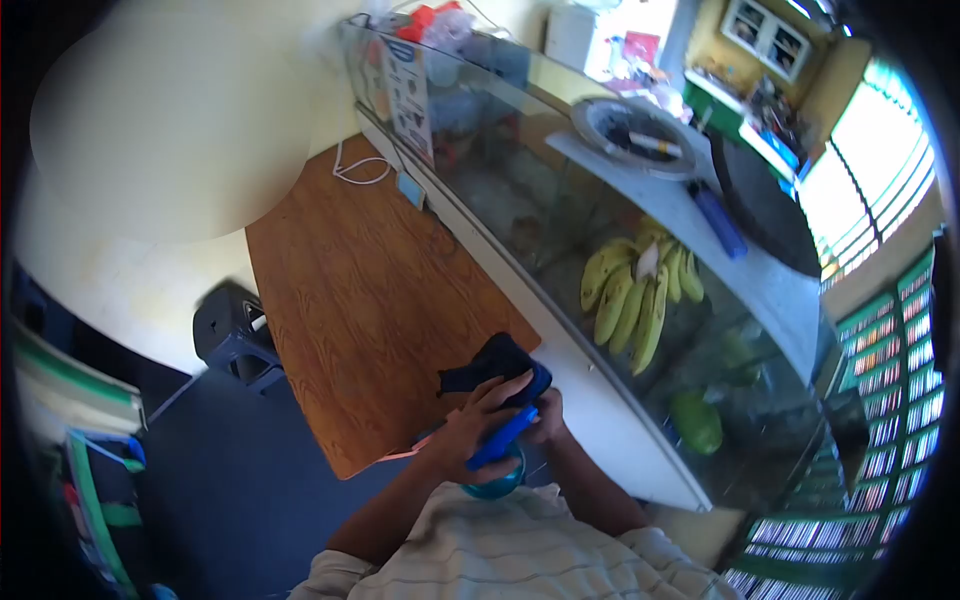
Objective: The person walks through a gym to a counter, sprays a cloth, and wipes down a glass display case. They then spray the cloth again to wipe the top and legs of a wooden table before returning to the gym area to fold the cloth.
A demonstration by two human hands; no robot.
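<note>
Both your hands are bunched together right at the near edge of the brown wood-grain tabletop (370,290), just beside the white frame of the glass display counter (560,330). Your left hand (470,430) is wrapped around a bright blue plastic handle-shaped thing (503,437), fingers curled over it. Your right hand (548,415) is mostly tucked behind, closed against a dark navy floppy cloth-like item (495,362) that sticks up above your knuckles. Under your hands there's a round teal object (497,486), only partly showing.

Inside the glass case you've got a bunch of yellow bananas (635,295) and a green round fruit (697,420) lower down. On top of the counter sits a round metal tray (635,135) with small stuff in it. A white printed sign (410,95) stands against the glass at the far end, but honestly the writing's too small and blurry to read. A white cable (355,170) loops on the tabletop's far corner, and a dark plastic stool (235,335) stands on the floor to the left.
</note>
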